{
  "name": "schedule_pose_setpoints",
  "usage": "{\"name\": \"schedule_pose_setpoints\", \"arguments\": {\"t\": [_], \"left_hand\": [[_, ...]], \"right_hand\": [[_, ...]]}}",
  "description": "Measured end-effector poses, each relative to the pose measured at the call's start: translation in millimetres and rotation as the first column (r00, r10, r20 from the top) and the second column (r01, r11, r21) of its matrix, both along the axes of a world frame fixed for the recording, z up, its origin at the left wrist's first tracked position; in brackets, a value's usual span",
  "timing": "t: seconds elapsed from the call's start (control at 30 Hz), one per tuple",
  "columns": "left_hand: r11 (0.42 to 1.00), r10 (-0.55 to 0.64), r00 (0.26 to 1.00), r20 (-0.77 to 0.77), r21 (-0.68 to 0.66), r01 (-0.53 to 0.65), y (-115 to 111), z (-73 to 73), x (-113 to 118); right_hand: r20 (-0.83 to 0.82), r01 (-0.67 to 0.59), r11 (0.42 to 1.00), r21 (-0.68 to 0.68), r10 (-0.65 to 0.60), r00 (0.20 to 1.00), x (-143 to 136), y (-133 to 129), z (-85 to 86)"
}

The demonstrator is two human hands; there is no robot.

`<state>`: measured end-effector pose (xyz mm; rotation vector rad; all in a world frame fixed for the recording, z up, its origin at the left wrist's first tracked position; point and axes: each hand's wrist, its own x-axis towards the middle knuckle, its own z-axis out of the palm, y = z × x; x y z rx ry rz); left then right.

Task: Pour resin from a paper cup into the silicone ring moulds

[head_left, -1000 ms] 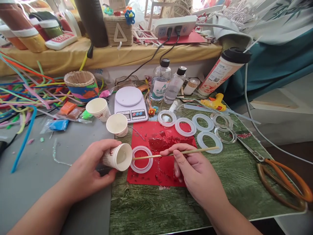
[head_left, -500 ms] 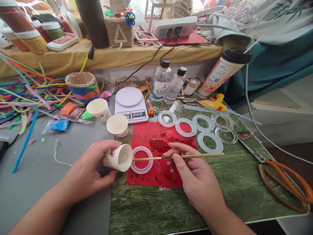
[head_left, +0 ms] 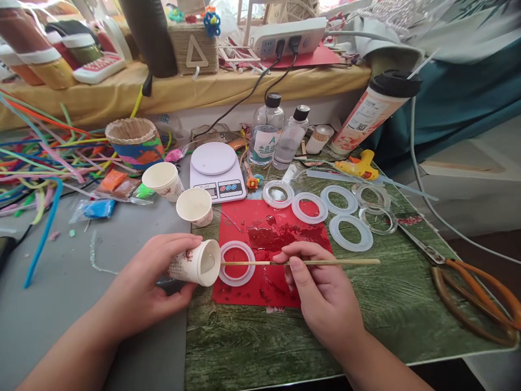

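My left hand (head_left: 152,282) is wrapped round a paper cup (head_left: 191,263), tipped so its mouth faces right; something clear and whitish shows inside. Between the thumb and fingers of my right hand (head_left: 313,282) is a thin wooden stick (head_left: 342,262), held level. Its left end meets the cup's rim, above a translucent ring mold (head_left: 249,276) lying on a red sheet (head_left: 285,214). Glossy wet patches (head_left: 264,239) cover part of the sheet. Two more paper cups (head_left: 194,207) stand behind the tipped one.
A white kitchen scale (head_left: 217,184) and clear bottles (head_left: 264,138) stand at the back. More ring molds (head_left: 350,233) lie right of the sheet, near large orange-handled scissors (head_left: 472,288) and a yellow glue gun (head_left: 360,165). Pipe cleaners (head_left: 44,146) crowd the left.
The stick and my right hand have shifted slightly relative to the cup, with the stick's free end now farther right. The left hand's grip looks the same; the camera view has moved a little.
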<state>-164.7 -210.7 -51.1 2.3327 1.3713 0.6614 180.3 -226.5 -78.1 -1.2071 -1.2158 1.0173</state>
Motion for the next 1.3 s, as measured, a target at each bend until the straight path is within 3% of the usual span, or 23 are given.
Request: {"name": "schedule_pose_setpoints", "arguments": {"t": [0.27, 0.83, 1.3], "left_hand": [[0.998, -0.002, 1.0, -0.013, 0.07, 0.003, 1.2, 4.8, 3.1], [0.997, 0.0, 1.0, -0.007, 0.074, 0.001, -1.5, 3.7, 2.2], [0.997, 0.008, 1.0, -0.007, 0.07, -0.007, -1.2, 6.3, 4.0]], "right_hand": [[0.061, -0.029, 0.997, 0.068, 0.025, 0.998, 3.2, 0.5, -3.5], [0.22, -0.011, 0.982, 0.19, -0.032, 0.975, 1.4, -1.0, -0.2], [0.225, -0.045, 0.974, 0.22, -0.005, 0.974, 0.9, 1.3, 2.7]]}}
